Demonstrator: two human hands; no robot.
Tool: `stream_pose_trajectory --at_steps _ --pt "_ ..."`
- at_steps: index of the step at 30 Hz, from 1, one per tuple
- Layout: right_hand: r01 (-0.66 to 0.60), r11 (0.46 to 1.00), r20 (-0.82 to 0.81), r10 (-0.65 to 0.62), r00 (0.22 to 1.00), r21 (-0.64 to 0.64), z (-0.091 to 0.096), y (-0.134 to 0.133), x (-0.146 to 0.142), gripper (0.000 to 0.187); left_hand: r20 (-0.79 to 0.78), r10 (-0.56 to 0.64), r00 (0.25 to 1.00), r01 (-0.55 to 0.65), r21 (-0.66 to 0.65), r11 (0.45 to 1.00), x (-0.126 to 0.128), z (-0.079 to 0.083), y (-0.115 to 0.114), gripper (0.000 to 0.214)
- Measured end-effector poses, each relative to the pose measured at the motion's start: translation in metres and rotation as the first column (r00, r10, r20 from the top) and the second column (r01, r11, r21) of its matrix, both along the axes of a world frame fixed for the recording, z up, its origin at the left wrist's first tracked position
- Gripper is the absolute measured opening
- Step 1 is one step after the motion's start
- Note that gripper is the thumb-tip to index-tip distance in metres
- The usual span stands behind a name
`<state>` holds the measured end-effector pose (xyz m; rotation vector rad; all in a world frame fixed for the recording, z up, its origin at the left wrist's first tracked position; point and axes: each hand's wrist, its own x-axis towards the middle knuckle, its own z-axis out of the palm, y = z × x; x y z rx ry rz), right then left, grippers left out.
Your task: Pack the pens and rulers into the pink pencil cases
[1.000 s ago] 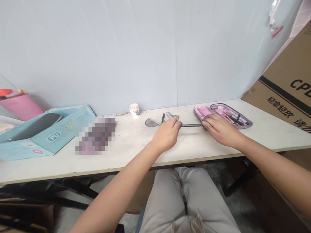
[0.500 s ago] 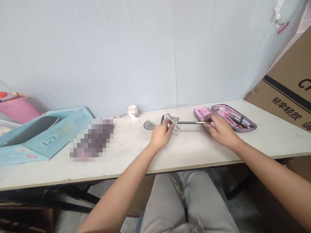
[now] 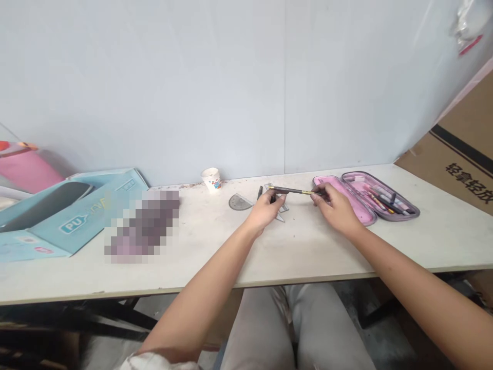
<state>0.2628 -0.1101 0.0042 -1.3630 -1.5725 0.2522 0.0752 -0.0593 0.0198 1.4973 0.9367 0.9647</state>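
- Two hands, each closed in a tight pinch on the same object: the left hand and the right hand.
- One dark pen with a gold band runs between them, lying almost level above the table.
- The right fingertips grip it just past the gold band. The left fingers close near its other end, partly hiding it.
- One clear set square lies under the left hand and the pen's end.
- One short dark stick, pen or pencil I cannot tell, lies just beside the set square.
- One protractor lies just left of that.
- One open pencil case, with two pink-lined halves, sits just right of the right hand. Its far half holds several pens, too overlapped to count.
- One paper cup stands by the wall.
- Farther left on the table are one pixelated object and one pale blue box.
- One cardboard carton stands past the table's right end.
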Motion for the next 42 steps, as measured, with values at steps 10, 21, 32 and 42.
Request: stream_pose_trajectory --at_steps 10,21,32,42 --pt "0.023 0.996 -0.039 -0.026 0.999 -0.083 -0.011 0.044 -0.011 0.024 -0.18 0.023 0.983 0.031 0.295 0.955 -0.022 -0.006 0.037 0.036" --pt "0.144 0.99 0.123 -0.142 0.982 -0.005 -0.006 0.024 0.012 0.015 -0.321 0.15 0.935 -0.02 0.373 0.928 -0.027 -0.011 0.022 0.011" --pt "0.075 0.995 0.277 -0.089 0.957 0.06 -0.015 0.025 0.008 0.018 -0.585 0.198 0.787 0.174 0.517 0.838 -0.031 -0.021 0.024 0.028" --pt "0.075 0.997 0.365 -0.078 0.928 0.021 -0.014 0.022 0.004 0.022 -0.633 0.197 0.749 0.321 0.606 0.728 -0.027 -0.027 0.024 0.061"
